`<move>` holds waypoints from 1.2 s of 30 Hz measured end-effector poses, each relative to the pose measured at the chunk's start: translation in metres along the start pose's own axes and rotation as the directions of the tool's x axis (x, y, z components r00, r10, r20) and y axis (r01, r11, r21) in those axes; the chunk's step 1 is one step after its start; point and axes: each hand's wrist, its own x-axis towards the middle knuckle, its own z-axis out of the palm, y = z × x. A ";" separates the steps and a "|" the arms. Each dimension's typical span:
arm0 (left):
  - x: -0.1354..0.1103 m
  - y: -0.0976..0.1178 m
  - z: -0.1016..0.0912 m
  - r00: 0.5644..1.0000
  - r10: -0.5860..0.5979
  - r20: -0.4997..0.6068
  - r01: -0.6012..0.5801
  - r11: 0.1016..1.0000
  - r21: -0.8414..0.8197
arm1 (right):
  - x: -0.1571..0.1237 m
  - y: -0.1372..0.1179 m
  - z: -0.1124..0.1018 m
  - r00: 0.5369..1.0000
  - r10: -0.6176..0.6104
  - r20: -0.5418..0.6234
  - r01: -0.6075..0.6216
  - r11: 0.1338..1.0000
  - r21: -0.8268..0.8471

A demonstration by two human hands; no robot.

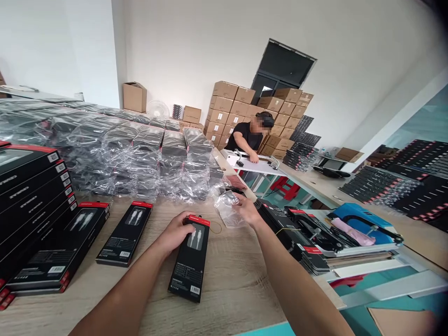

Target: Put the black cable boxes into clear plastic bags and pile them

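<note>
One wood-grain table fills the foreground; on it sits the wrapped stack, rows of black boxes in crinkled clear plastic; behind the wrapped stack rise brown cartons; to its front left stands a tall pile of black boxes; beyond its right end a co-worker in a black top leans over a white work surface; to its front right lie banded black boxes; in front of it is the left hand, thumb across the face and fingers round the left edge of the held box, which shows two white connectors in its window; whether its lower end touches the table, I cannot tell; just left lies a loose box; by the wrapped stack's near right corner the right hand pinches a clear bag between thumb and fingers.
</note>
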 end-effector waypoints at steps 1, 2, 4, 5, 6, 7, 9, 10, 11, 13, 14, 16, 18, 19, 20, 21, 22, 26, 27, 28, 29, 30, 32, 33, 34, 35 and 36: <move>0.000 0.000 0.000 1.000 0.002 -0.002 -0.002 1.000 -0.003 | -0.009 -0.001 -0.005 0.999 -0.006 0.041 0.005 1.000 0.012; 0.000 -0.001 0.000 1.000 0.005 -0.002 -0.005 1.000 -0.004 | -0.020 -0.002 -0.011 0.995 -0.016 0.096 0.017 1.000 -0.012; -0.001 -0.001 0.000 1.000 0.010 0.005 -0.009 1.000 -0.005 | -0.042 -0.005 -0.023 0.974 -0.026 0.223 0.049 0.994 -0.099; -0.001 -0.001 0.000 1.000 0.010 0.010 -0.010 1.000 -0.007 | -0.053 -0.008 -0.029 0.958 -0.021 0.286 0.064 0.988 -0.141; -0.001 -0.001 0.000 1.000 0.009 0.015 -0.009 1.000 -0.009 | -0.063 -0.011 -0.036 0.936 -0.011 0.353 0.077 0.982 -0.173; -0.002 0.000 0.001 1.000 0.007 0.017 -0.006 1.000 -0.008 | -0.071 -0.014 -0.042 0.913 0.000 0.407 0.082 0.979 -0.186; -0.003 0.001 0.002 1.000 -0.004 0.005 0.004 1.000 0.004 | -0.079 -0.022 -0.051 0.891 0.000 0.455 0.068 0.989 -0.132; -0.004 0.002 0.002 1.000 -0.012 -0.004 0.013 1.000 0.012 | -0.080 -0.025 -0.053 0.895 -0.011 0.447 0.052 0.995 -0.080; -0.004 0.003 0.002 1.000 -0.023 -0.012 0.023 1.000 0.018 | -0.079 -0.028 -0.053 0.910 -0.020 0.415 0.036 0.999 -0.029; -0.005 0.004 0.002 0.999 -0.041 -0.017 0.041 0.999 0.024 | -0.073 -0.031 -0.048 0.949 -0.026 0.315 0.016 0.999 0.034; -0.006 0.004 0.002 0.999 -0.046 -0.016 0.046 0.999 0.028 | -0.069 -0.030 -0.043 0.964 -0.021 0.265 0.012 0.999 0.036; -0.006 0.005 0.002 0.999 -0.045 -0.008 0.045 0.998 0.039 | -0.063 -0.027 -0.030 0.979 -0.021 0.201 0.020 1.000 0.008; -0.006 0.006 0.002 0.999 -0.037 -0.002 0.037 0.998 0.045 | -0.062 -0.022 -0.015 0.987 -0.042 0.156 0.044 0.999 -0.010; -0.006 0.006 0.002 0.999 -0.032 0.000 0.032 0.998 0.045 | -0.063 -0.020 -0.009 0.991 -0.049 0.123 0.050 0.999 -0.004; -0.006 0.005 0.002 1.000 -0.027 -0.001 0.027 0.999 0.047 | -0.065 -0.017 -0.003 0.995 -0.048 0.091 0.047 0.999 0.010; -0.006 0.005 0.003 1.000 -0.025 -0.004 0.025 0.998 0.051 | -0.068 -0.016 0.001 0.997 -0.042 0.068 0.041 0.999 0.024; -0.006 0.005 0.003 1.000 -0.025 -0.009 0.025 0.998 0.057 | -0.071 -0.015 0.004 0.998 -0.039 0.056 0.038 0.999 0.032; -0.006 0.004 0.002 0.999 -0.037 -0.010 0.038 0.997 0.070 | -0.084 -0.013 -0.008 0.982 -0.130 0.139 0.132 0.991 -0.002; -0.006 0.004 0.002 0.999 -0.035 -0.012 0.036 0.997 0.067 | -0.087 -0.011 -0.014 0.969 -0.164 0.184 0.170 0.985 -0.018; -0.005 0.004 0.002 0.999 -0.029 -0.014 0.030 0.998 0.063 | -0.090 -0.009 -0.020 0.955 -0.182 0.234 0.196 0.980 -0.039; -0.005 0.004 0.002 1.000 -0.022 -0.017 0.023 0.998 0.058 | -0.093 -0.005 -0.025 0.942 -0.183 0.281 0.210 0.975 -0.070; -0.005 0.004 0.002 1.000 -0.015 -0.020 0.016 0.998 0.055 | -0.096 0.000 -0.029 0.934 -0.169 0.315 0.214 0.970 -0.112; -0.005 0.004 0.002 1.000 -0.015 -0.019 0.016 0.998 0.053 | -0.098 0.009 -0.031 0.939 -0.137 0.316 0.205 0.960 -0.192; -0.006 0.005 0.002 1.000 -0.024 -0.018 0.025 0.998 0.058 | -0.098 0.013 -0.029 0.949 -0.137 0.285 0.200 0.958 -0.204; -0.007 0.005 0.003 0.999 -0.033 -0.018 0.034 0.997 0.066 | -0.096 0.016 -0.026 0.960 -0.148 0.236 0.193 0.964 -0.181; -0.007 0.006 0.003 0.999 -0.042 -0.018 0.044 0.996 0.073 | -0.093 0.018 -0.022 0.973 -0.158 0.168 0.179 0.977 -0.116; -0.008 0.007 0.003 0.999 -0.051 -0.017 0.052 0.996 0.078 | -0.089 0.018 -0.019 0.984 -0.154 0.087 0.157 0.987 -0.020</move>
